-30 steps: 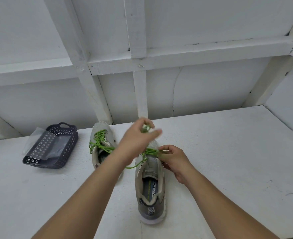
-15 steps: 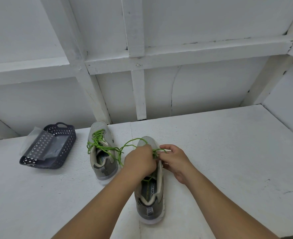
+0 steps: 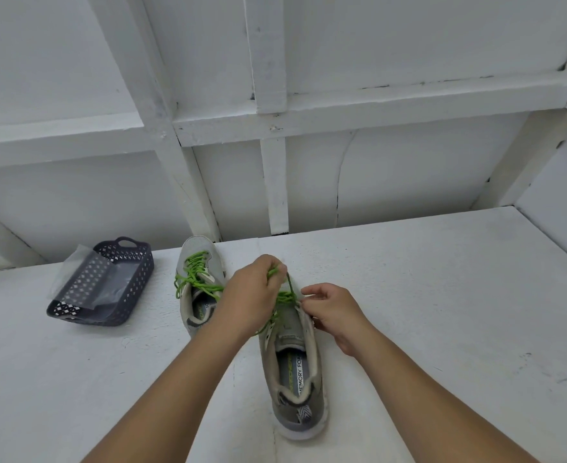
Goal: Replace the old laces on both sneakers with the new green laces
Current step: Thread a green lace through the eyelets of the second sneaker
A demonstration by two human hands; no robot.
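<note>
Two grey sneakers stand on the white table. The near sneaker [image 3: 297, 372] points away from me, heel toward me, with a green lace [image 3: 284, 300] across its upper eyelets. My left hand [image 3: 253, 295] is over the shoe's front and grips a bunch of this green lace, lifted a little. My right hand [image 3: 334, 312] holds the right edge of the near sneaker by the eyelets, fingers curled. The far sneaker [image 3: 198, 285] stands to the left, laced with its own green lace [image 3: 193, 277], whose ends hang loose.
A dark perforated plastic basket [image 3: 75, 304] with a clear plastic wrapper [image 3: 115, 285] in it sits at the left. White wooden wall framing [image 3: 275, 182] rises right behind the table's back edge. Bare table surface [image 3: 442, 295] stretches to the right.
My left hand dropped from a raised pull down to the eyelets, then rose again toward the toe with the lace bunched in it. My right hand stayed at the shoe's right edge.
</note>
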